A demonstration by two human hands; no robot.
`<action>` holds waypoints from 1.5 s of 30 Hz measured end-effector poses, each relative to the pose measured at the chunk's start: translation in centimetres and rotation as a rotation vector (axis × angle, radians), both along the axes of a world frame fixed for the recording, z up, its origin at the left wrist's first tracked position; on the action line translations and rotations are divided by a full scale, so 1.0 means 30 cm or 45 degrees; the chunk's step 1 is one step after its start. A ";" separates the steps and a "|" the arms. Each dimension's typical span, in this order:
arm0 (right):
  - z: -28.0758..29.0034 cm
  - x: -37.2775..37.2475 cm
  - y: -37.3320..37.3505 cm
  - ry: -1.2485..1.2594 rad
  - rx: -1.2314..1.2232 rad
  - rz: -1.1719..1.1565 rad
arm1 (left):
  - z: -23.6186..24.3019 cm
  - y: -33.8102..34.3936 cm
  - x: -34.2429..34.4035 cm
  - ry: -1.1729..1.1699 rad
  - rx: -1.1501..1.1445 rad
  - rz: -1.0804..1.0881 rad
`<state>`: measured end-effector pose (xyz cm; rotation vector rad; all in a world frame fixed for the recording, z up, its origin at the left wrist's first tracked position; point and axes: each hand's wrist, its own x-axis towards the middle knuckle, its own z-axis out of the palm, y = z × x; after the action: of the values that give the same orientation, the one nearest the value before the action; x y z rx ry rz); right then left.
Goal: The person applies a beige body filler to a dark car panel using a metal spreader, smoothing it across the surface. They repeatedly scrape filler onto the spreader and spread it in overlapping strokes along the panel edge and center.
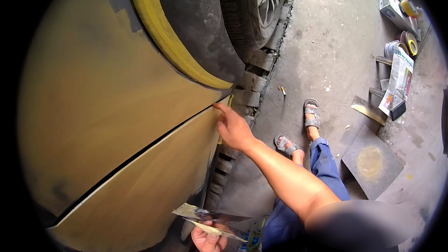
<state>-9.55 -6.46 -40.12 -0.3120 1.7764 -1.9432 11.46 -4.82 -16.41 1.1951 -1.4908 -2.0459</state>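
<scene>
Beige filler covers much of a car's body panel [98, 102] and the door-like panel [140, 182] below it, with a dark gap running between them. My right hand [235, 130] reaches in with its index finger stretched to the gap's end, touching the panel edge there. Its thumb is apart from that finger, the other fingers are partly curled, and nothing shows in it. At the lower edge, my left hand [210, 241] grips two thin putty spreaders; the upper putty spreader [196, 212] and the lower putty spreader [217, 231] both carry pale filler.
Yellow masking tape [156, 32] lines the wheel arch beside a tyre [242, 14]. A brick-edged channel [249, 81] runs along the car. To the right are a filler-stained square board [359, 158], a wide scraper [368, 109], a newspaper [399, 79], tape rolls [410, 44] and a box [394, 4].
</scene>
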 end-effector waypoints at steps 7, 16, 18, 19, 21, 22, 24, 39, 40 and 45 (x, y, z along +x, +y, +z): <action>-0.129 0.008 0.001 0.019 0.200 -0.118 | -0.051 -0.013 -0.006 -0.073 0.112 0.022; 0.175 0.030 0.383 -0.944 -0.690 0.596 | -0.114 0.006 -0.090 0.184 0.620 -0.122; 0.277 0.015 0.459 -0.854 -0.856 0.584 | -0.134 0.015 -0.111 0.206 0.661 -0.162; 0.318 0.005 0.492 -0.746 -0.770 0.597 | -0.144 0.021 -0.117 0.222 0.678 -0.181; 0.365 -0.006 0.549 -0.812 -0.590 0.529 | -0.156 0.044 -0.135 0.258 0.687 -0.200; 0.374 -0.014 0.575 -0.769 -0.491 0.472 | -0.164 0.057 -0.144 0.305 0.637 -0.192; 0.375 -0.029 0.630 -0.661 -0.311 0.279 | -0.159 0.085 -0.197 0.401 0.519 -0.183; 0.416 0.098 0.882 -0.300 -0.201 0.364 | -0.154 0.282 -0.279 0.811 0.080 -0.133; 0.442 0.090 0.872 -0.305 -0.286 0.316 | -0.161 0.286 -0.266 0.798 0.034 -0.195; 0.436 0.039 0.879 -0.028 -0.230 0.385 | -0.175 0.278 -0.183 0.352 -0.302 -0.603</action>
<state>-8.38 19.91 -27.05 -0.5823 1.4461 -1.8796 5.96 3.52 -21.64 0.4737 -1.9359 -2.1215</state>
